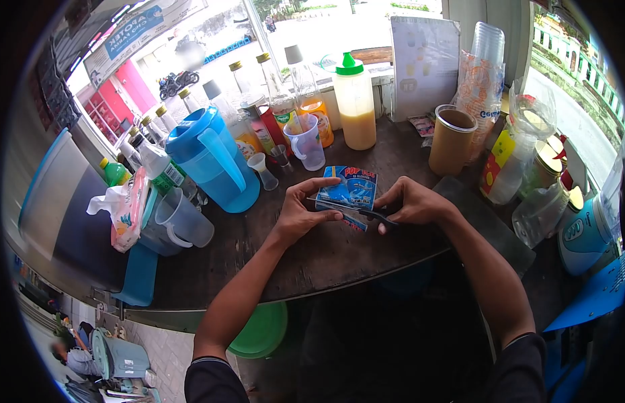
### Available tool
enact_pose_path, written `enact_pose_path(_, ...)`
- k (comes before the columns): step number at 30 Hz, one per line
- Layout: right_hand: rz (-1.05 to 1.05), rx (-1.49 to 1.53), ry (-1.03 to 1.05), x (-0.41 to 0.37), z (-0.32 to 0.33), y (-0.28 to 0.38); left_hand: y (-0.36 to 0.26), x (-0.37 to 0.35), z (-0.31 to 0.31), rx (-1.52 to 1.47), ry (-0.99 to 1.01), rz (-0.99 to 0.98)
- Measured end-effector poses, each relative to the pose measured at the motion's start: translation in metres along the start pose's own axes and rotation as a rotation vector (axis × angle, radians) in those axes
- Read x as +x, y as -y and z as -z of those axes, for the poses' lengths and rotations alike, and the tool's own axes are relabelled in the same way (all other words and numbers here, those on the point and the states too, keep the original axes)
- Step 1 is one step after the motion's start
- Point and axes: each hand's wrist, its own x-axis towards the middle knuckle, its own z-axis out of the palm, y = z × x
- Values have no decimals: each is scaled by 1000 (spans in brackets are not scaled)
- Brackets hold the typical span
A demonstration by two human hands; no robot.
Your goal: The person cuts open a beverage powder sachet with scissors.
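Observation:
My left hand [299, 213] pinches the left side of a blue drink-powder sachet [358, 183] with red lettering, just above the dark tabletop. A pair of scissors [377, 216] with dark handles is in my right hand [420, 201], its fingers closed around the handles. The blades reach left across the lower part of the sachet. Whether the cut goes all the way through cannot be made out. Behind my left hand stand a small clear double-ended measuring cup [262, 172] and a clear plastic jug [308, 145].
A blue pitcher [222, 161], syrup bottles [315, 107] and a green-capped squeeze bottle [353, 107] line the back. To the right are a brown cup [453, 142], stacked plastic cups [486, 54] and several jars [541, 215]. Tissues [128, 215] sit left.

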Motion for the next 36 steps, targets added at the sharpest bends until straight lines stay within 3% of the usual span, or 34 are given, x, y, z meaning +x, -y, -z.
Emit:
enact_pose_path(13, -17, -94, -51, -1, -1, 2, 3, 1, 2, 3, 25, -6)
enact_pose_path(29, -15, -52, 33, -2, -1, 5, 9, 3, 2, -30, 100, 2)
enact_pose_path(31, -38, -47, 63, -1, 0, 6, 10, 5, 2, -11, 88, -91)
enact_pose_path(33, 27, -5, -31, -2, 0, 5, 4, 3, 4, -64, 58, -65)
enact_pose_path(36, -28, 101, 20, -4, 5, 9, 0, 4, 10, -84, -23, -72)
